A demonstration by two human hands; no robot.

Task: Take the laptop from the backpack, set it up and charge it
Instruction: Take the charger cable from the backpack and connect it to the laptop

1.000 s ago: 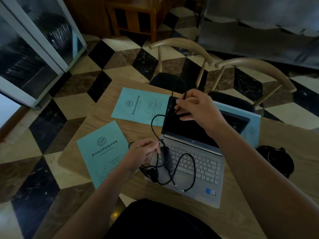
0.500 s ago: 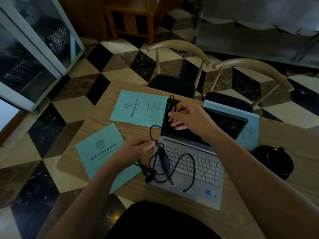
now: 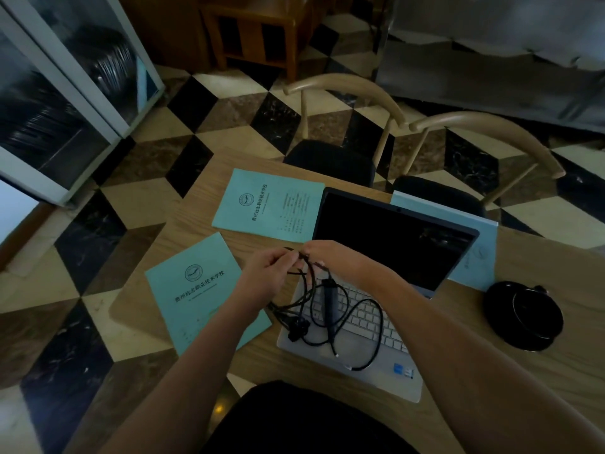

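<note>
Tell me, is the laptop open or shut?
Open: the laptop has its dark screen raised behind the keyboard, with the cable lying across the keys.

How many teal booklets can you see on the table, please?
3: one under the left forearm, one left of the screen, one mostly hidden behind the laptop.

Cable [image 3: 340,309] on laptop [image 3: 366,326]; booklet [image 3: 199,293] left of laptop.
</note>
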